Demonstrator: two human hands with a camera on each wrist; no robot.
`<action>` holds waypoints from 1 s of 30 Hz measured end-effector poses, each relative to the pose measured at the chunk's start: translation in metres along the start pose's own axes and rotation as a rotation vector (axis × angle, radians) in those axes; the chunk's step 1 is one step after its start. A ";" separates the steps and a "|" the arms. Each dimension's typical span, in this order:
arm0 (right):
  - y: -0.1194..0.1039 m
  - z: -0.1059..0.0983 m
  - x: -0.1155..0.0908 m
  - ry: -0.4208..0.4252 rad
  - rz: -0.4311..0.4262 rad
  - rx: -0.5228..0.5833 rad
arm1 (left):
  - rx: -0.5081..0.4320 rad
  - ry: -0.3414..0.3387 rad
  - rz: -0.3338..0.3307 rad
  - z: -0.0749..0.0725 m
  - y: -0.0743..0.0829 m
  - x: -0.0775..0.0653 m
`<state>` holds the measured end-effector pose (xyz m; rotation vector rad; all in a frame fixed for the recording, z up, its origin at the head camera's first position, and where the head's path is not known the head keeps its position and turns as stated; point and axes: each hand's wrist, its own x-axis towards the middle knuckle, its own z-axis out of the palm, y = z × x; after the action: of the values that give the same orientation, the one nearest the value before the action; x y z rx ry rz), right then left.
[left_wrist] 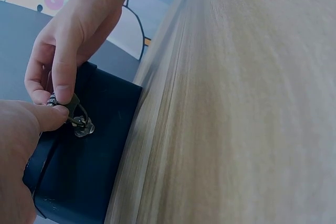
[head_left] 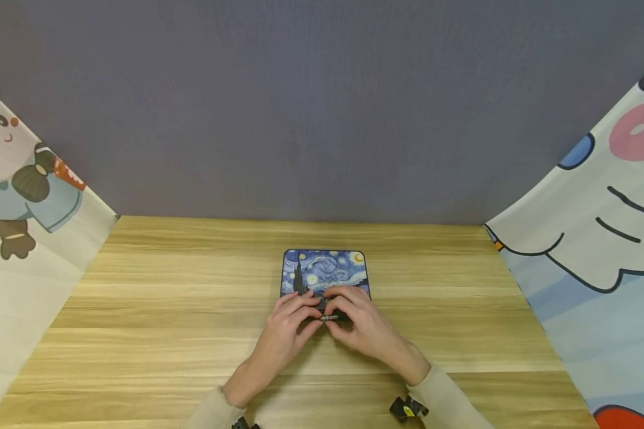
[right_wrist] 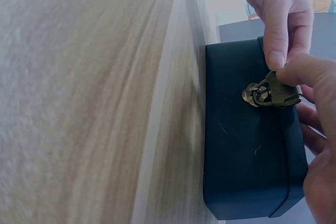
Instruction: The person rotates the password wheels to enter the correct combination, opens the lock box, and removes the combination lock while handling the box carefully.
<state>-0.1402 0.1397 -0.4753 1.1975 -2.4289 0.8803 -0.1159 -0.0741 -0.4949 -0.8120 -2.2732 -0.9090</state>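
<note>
A dark box [right_wrist: 247, 145] with a starry-night painting on its lid [head_left: 324, 271] sits on the table. From the metal clasp on its front hangs a small brass-coloured combination padlock [right_wrist: 286, 93], its shackle through the clasp. My left hand [head_left: 287, 325] pinches the padlock from the left, thumb at the end with the number dials [left_wrist: 52, 99]. From the other side my right hand [head_left: 362, 322] holds the padlock body between thumb and fingers. Both thumb tips nearly meet on it. The fingers partly cover the dials, and the numbers are too small to read.
The wood-grain table [head_left: 166, 310] spreads around the box. A grey panel [head_left: 311, 119] stands along its back edge. Cartoon-printed curtains hang at the left [head_left: 32, 196] and right [head_left: 585, 238]. Dark straps with devices [head_left: 408, 409] sit at the sleeves.
</note>
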 end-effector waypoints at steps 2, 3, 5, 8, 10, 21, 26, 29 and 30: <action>0.000 0.000 0.000 0.001 0.000 0.005 | 0.000 0.000 0.000 0.000 0.000 0.000; 0.000 0.000 0.000 0.001 0.001 0.007 | 0.000 0.001 0.000 0.000 0.000 0.000; 0.000 0.000 0.000 -0.001 0.006 0.012 | 0.001 0.001 0.000 0.000 0.000 0.000; 0.001 0.000 0.000 0.004 0.000 0.011 | 0.002 0.001 0.000 0.000 0.000 0.000; 0.001 0.001 -0.001 0.007 -0.006 0.009 | 0.001 0.001 -0.001 0.000 0.000 0.000; 0.000 0.000 0.000 -0.006 0.010 0.012 | -0.003 0.003 -0.001 0.000 -0.001 0.000; 0.001 0.000 0.000 -0.015 0.022 0.020 | -0.001 0.005 0.001 0.001 -0.001 0.000; 0.001 0.000 0.000 -0.011 0.016 0.017 | -0.004 0.005 0.000 0.001 -0.001 0.000; 0.001 0.000 0.000 -0.008 0.012 0.014 | -0.006 0.005 0.000 0.001 -0.001 0.000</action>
<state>-0.1410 0.1405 -0.4761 1.1952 -2.4425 0.8985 -0.1167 -0.0738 -0.4961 -0.8113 -2.2679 -0.9172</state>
